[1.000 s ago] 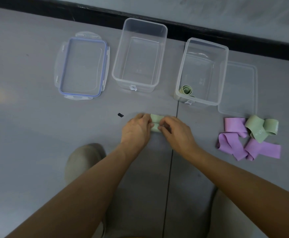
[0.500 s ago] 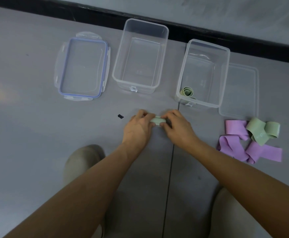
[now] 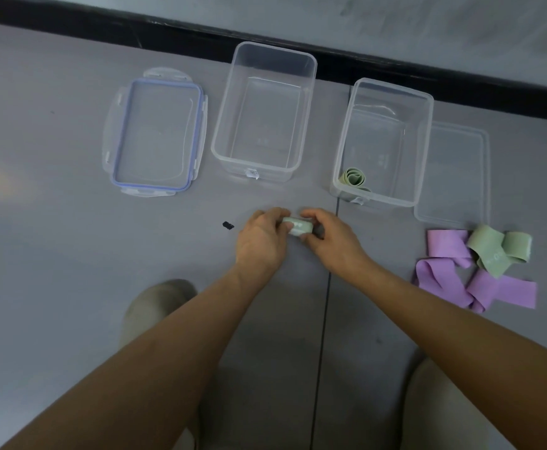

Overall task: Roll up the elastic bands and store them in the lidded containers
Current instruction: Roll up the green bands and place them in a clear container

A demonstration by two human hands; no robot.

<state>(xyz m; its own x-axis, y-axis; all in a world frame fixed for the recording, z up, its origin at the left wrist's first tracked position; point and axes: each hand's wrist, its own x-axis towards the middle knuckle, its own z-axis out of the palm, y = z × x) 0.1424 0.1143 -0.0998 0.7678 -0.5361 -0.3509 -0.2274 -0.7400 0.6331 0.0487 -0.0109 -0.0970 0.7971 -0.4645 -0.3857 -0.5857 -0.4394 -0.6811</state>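
Pinching rolled green band (image 3: 298,226) between left hand (image 3: 259,243), right hand (image 3: 332,241).

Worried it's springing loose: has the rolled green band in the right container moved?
No. The rolled green band still sits in the right container's near left corner.

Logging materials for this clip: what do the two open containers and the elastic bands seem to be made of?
Left container and right container: clear, glossy rigid plastic by the look; the grey surface shows through their walls. Rolled green band and loose bands: matte, limp, probably rubber or latex; they fold and curl softly.
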